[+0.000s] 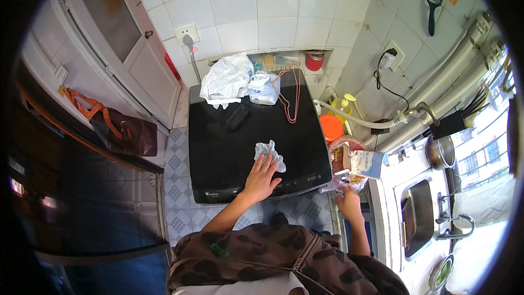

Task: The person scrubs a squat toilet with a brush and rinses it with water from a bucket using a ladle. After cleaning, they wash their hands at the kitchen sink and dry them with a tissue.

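Observation:
My left hand (260,178) presses a crumpled white tissue (271,152) against the black lid (229,151) of what looks like a top-loading washing machine. The fingers lie over the tissue, with the thumb held out to the side. Beyond the machine's front right corner is my right hand (351,204), its fingers at the edge of a clear plastic bag (329,188). Whether they grip the plastic cannot be made out. On the back of the lid lie a white plastic bag (229,78), a tissue pack (265,92), an orange clothes hanger (291,108) and a dark object (237,116).
Right of the machine stand a pink basin (348,143) with boxes, an orange lid (330,128) and a yellow pump bottle (342,106). Farther right is a counter with a sink (417,219). A brown bag (127,131) hangs left, near a white door (135,49).

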A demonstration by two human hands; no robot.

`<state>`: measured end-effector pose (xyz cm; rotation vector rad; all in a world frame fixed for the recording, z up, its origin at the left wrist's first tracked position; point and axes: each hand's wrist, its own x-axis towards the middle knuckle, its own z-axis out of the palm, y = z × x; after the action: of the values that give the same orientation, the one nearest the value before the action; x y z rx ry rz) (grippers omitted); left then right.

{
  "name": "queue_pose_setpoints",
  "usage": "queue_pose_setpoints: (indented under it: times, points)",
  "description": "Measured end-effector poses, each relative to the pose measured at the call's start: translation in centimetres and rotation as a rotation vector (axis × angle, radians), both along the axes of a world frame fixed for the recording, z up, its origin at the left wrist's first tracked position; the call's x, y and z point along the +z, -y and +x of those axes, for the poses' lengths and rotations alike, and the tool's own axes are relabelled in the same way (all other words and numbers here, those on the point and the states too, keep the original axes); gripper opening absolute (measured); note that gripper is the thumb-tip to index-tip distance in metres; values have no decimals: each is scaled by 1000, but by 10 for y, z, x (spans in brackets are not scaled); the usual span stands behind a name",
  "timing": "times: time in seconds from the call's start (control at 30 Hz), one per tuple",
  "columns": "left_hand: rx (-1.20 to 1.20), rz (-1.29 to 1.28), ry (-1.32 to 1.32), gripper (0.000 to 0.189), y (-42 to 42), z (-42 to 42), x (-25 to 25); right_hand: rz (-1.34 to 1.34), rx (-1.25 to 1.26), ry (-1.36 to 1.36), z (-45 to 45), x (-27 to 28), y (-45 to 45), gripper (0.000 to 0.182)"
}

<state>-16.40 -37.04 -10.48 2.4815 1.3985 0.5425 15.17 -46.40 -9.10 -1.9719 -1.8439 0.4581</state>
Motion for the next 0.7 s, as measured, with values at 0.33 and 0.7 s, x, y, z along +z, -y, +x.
queue_pose_setpoints:
  times: [0.33, 0.7]
  points:
    - [103, 83, 124, 49, 15, -35, 39, 300, 397, -393, -187, 12, -126, 28]
    - [553, 113, 346, 36, 41, -84, 16, 396, 548, -1, -210, -37, -191, 13]
